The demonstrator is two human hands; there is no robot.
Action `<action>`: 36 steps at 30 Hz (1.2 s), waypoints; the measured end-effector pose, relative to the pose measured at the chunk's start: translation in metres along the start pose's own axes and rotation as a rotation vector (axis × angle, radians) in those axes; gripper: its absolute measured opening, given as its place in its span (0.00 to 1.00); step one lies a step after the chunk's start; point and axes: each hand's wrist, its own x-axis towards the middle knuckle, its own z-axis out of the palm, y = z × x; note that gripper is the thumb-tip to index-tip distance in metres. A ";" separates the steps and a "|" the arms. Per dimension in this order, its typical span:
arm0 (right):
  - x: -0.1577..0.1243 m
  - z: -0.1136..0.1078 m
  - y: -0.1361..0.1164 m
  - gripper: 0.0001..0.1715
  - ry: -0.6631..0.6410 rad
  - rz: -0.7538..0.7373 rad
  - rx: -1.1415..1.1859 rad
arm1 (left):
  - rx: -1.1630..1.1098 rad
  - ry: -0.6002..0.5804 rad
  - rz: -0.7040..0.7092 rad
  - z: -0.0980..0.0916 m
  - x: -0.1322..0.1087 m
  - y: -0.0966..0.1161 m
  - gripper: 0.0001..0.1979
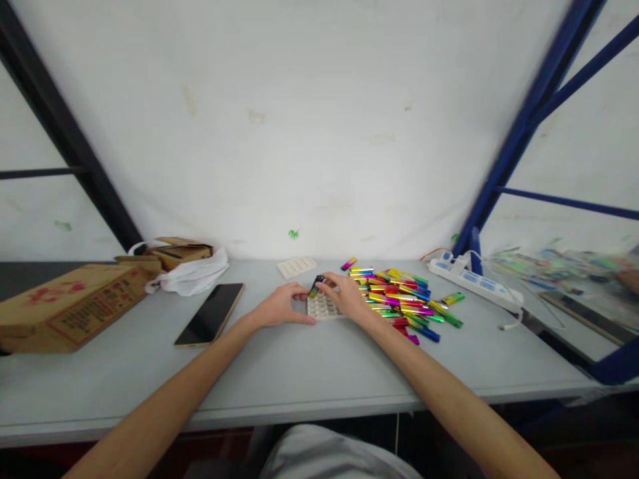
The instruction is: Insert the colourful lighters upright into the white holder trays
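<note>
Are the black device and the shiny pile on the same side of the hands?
No, the black device lies left of the left hand, the shiny pile right of the right hand.

right hand (344,295) with 1 dark-ended piece (314,288) over a pale tray (323,310), left hand (280,306) alongside

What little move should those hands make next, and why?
I'd probably ease the small shiny piece down into a cell of the nearer pale tray: the right hand pinches it, tilted, by the tray's far left corner, while the left hand sits at that side, perhaps to steady things.
</note>
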 end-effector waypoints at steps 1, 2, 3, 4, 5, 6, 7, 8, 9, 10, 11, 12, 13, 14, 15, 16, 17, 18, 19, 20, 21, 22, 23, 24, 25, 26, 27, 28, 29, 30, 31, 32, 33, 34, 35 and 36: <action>0.001 0.000 0.001 0.11 -0.015 -0.005 -0.018 | -0.004 0.001 0.001 0.000 0.000 0.000 0.35; 0.002 0.001 0.001 0.11 -0.026 -0.012 -0.035 | -0.008 0.002 0.002 0.000 0.000 0.000 0.35; 0.003 0.002 0.001 0.12 -0.036 -0.022 -0.054 | -0.010 0.003 0.005 0.000 0.001 0.000 0.35; 0.004 0.002 0.001 0.12 -0.049 -0.035 -0.076 | -0.012 0.002 0.007 0.000 0.001 0.000 0.34; 0.006 0.004 0.001 0.12 -0.066 -0.050 -0.102 | -0.013 0.000 0.009 0.000 0.001 0.000 0.34; 0.007 0.005 0.000 0.12 -0.085 -0.066 -0.131 | -0.015 -0.004 0.011 0.000 0.001 0.000 0.34; 0.008 0.007 -0.001 0.12 -0.103 -0.080 -0.161 | -0.017 -0.010 0.010 -0.001 0.001 0.000 0.34; 0.009 0.008 -0.001 0.12 -0.116 -0.091 -0.188 | -0.018 -0.017 0.008 -0.001 0.001 0.000 0.34; 0.010 0.009 -0.002 0.12 -0.123 -0.102 -0.208 | -0.019 -0.021 0.006 -0.001 0.001 0.000 0.34; 0.010 0.009 -0.003 0.13 -0.120 -0.110 -0.220 | -0.020 -0.023 0.004 -0.001 0.000 0.000 0.34; 0.010 0.008 -0.003 0.14 -0.107 -0.113 -0.226 | -0.024 -0.021 0.001 -0.001 0.000 0.000 0.35; 0.010 0.006 -0.002 0.17 -0.089 -0.106 -0.228 | -0.028 -0.019 -0.003 -0.002 0.000 -0.001 0.35; 0.011 0.001 -0.001 0.20 -0.072 -0.089 -0.230 | -0.032 -0.016 -0.006 -0.002 0.000 -0.001 0.35; 0.013 -0.005 0.003 0.22 -0.054 -0.062 -0.241 | -0.035 -0.016 -0.008 -0.002 0.000 0.000 0.34; 0.015 -0.012 0.007 0.23 -0.042 -0.024 -0.265 | -0.038 -0.019 -0.008 -0.002 0.000 0.000 0.33; 0.019 -0.021 0.013 0.23 -0.040 0.016 -0.306 | -0.039 -0.023 -0.008 -0.002 0.000 0.000 0.33; 0.025 -0.030 0.021 0.23 -0.032 0.056 -0.376 | -0.039 -0.028 -0.006 -0.003 0.000 0.001 0.32; 0.031 -0.039 0.029 0.23 -0.051 0.100 -0.457 | -0.040 -0.031 -0.004 -0.003 0.000 0.002 0.31; 0.039 -0.048 0.039 0.21 -0.087 0.135 -0.538 | -0.042 -0.032 -0.003 -0.004 0.000 0.003 0.31; 0.047 -0.056 0.048 0.21 -0.131 0.166 -0.620 | -0.044 -0.030 -0.003 -0.004 0.000 0.004 0.31; 0.055 -0.062 0.058 0.20 -0.193 0.163 -0.684 | -0.046 -0.026 -0.004 -0.004 -0.001 0.005 0.32; 0.063 -0.066 0.066 0.18 -0.227 0.153 -0.696 | -0.047 -0.023 -0.003 -0.005 -0.001 0.005 0.32; 0.071 -0.069 0.074 0.17 -0.262 0.140 -0.697 | -0.046 -0.022 -0.003 -0.005 -0.001 0.006 0.32; 0.077 -0.070 0.081 0.15 -0.299 0.120 -0.693 | -0.040 -0.023 -0.003 -0.005 -0.001 0.006 0.31; 0.083 -0.071 0.087 0.15 -0.333 0.096 -0.682 | -0.032 -0.023 -0.004 -0.005 -0.001 0.006 0.31; 0.087 -0.070 0.092 0.15 -0.367 0.071 -0.671 | -0.022 -0.024 -0.006 -0.004 -0.002 0.006 0.31; 0.091 -0.069 0.097 0.17 -0.400 0.047 -0.660 | -0.014 -0.024 -0.009 -0.004 -0.002 0.006 0.31; 0.093 -0.067 0.101 0.18 -0.430 0.027 -0.650 | -0.009 -0.022 -0.012 -0.004 -0.002 0.006 0.32; 0.096 -0.065 0.105 0.20 -0.458 0.011 -0.641 | -0.007 -0.022 -0.012 -0.004 -0.001 0.006 0.32; 0.097 -0.063 0.108 0.20 -0.485 -0.002 -0.634 | -0.007 -0.023 -0.009 -0.004 -0.001 0.006 0.32; 0.099 -0.061 0.111 0.21 -0.512 -0.012 -0.627 | -0.007 -0.026 -0.003 -0.004 -0.001 0.006 0.32; 0.100 -0.059 0.114 0.21 -0.537 -0.021 -0.622 | -0.005 -0.030 0.002 -0.004 -0.001 0.007 0.31; 0.100 -0.057 0.115 0.20 -0.558 -0.028 -0.618 | -0.003 -0.032 0.005 -0.004 -0.001 0.007 0.31; 0.101 -0.055 0.116 0.20 -0.570 -0.035 -0.618 | -0.002 -0.034 0.006 -0.004 -0.001 0.008 0.30; 0.101 -0.054 0.116 0.19 -0.573 -0.040 -0.621 | -0.003 -0.033 0.007 -0.005 -0.001 0.009 0.30; 0.102 -0.053 0.115 0.18 -0.566 -0.045 -0.627 | -0.005 -0.031 0.009 -0.005 -0.001 0.009 0.30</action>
